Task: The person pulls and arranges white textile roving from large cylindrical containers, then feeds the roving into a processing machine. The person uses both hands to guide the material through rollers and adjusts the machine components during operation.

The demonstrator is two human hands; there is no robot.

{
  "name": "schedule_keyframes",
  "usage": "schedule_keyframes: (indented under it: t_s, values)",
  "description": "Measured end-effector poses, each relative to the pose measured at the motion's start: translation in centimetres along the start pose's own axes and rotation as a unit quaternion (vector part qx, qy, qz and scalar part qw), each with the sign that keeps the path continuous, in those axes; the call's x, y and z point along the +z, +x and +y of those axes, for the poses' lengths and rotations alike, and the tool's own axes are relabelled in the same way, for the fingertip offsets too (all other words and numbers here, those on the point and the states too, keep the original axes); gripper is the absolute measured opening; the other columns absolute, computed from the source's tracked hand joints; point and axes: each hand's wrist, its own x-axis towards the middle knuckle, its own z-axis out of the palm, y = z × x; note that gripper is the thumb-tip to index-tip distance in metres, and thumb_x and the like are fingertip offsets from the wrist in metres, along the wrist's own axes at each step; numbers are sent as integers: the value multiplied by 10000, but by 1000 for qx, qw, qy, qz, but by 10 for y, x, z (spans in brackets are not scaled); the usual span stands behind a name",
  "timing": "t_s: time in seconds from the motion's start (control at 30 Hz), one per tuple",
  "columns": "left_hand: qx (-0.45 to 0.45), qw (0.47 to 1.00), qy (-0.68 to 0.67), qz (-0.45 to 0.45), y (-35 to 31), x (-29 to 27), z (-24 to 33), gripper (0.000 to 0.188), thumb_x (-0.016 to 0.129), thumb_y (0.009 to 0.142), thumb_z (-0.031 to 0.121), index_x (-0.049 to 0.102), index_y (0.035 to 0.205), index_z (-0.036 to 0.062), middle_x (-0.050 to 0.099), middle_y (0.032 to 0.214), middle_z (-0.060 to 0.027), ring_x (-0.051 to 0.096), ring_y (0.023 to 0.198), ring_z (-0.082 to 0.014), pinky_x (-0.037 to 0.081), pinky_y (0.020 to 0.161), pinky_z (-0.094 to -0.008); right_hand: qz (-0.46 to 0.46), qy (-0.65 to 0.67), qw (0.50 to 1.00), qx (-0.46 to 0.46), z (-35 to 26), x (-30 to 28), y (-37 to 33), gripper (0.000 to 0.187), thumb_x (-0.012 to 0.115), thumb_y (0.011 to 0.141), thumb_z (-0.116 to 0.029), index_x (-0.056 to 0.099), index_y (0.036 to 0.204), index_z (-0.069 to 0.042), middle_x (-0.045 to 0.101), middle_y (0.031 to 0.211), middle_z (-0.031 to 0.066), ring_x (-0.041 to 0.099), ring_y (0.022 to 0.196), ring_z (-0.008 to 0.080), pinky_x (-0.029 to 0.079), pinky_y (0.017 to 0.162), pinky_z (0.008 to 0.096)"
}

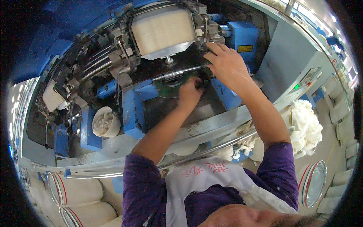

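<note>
My left hand (pixel 190 92) reaches into the machine below the silver rod (pixel 179 73), its fingers curled in around something dark that I cannot make out. Higher and to the right, my right hand (pixel 229 65) has bent fingers set apart, their tips against the metal fittings (pixel 209 36) beside the rod's right end. Above the rod is a wide pad of cream fibre or bristles (pixel 163 28) in a metal frame, with a silver plate (pixel 166 52) along its lower edge. Behind my left hand lies a dark green round part (pixel 166 90) on the machine bed.
A white tub of fluffy fibre (pixel 106 122) stands left on the machine ledge. Blue blocks (pixel 133 113) flank the work area. A metal rail (pixel 211 150) crosses before my body. White fibre (pixel 305 128) is heaped at right; large cans (pixel 77 188) stand on the floor.
</note>
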Motion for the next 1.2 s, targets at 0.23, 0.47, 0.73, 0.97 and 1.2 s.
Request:
schedule_keyframes:
  t_s: [0.23,0.47,0.73,0.97,1.2]
  values:
    - [35,997,36,60,31,10,-4,208,722,786,128,674,983,82,706,900,-155,686,791,-356,546,705,-454,-28,5,1000,4,-1,-1,2,347,729,780,-155,660,1117,-103,539,1342,98,528,1219,279,481,951,404]
    - [0,985,-54,163,30,28,6,232,703,805,106,661,1032,77,697,904,-166,681,785,-361,542,688,-449,-108,-29,991,-73,0,-26,-6,376,763,742,-203,656,1086,-97,554,1175,111,563,1109,283,499,874,406]
    - [-15,978,-142,155,30,41,-3,229,678,800,43,668,1025,81,687,906,-182,663,857,-382,528,735,-462,-323,-111,918,-203,-2,-5,-13,475,782,717,-325,569,1082,-108,592,940,88,672,786,265,543,602,359]
    - [-40,970,-170,167,23,40,5,288,670,816,60,638,1102,74,700,941,-181,669,859,-394,531,757,-461,-269,-124,930,-220,-13,-1,-20,565,805,685,-399,545,1075,-83,603,907,99,676,772,244,540,585,345]
    - [-215,948,-232,-27,-35,-8,50,258,637,864,137,588,1106,62,679,1024,-136,663,905,-345,515,787,-459,-207,-122,962,-131,-22,28,-23,372,690,787,-276,561,1055,-53,641,827,112,680,733,251,525,577,371]
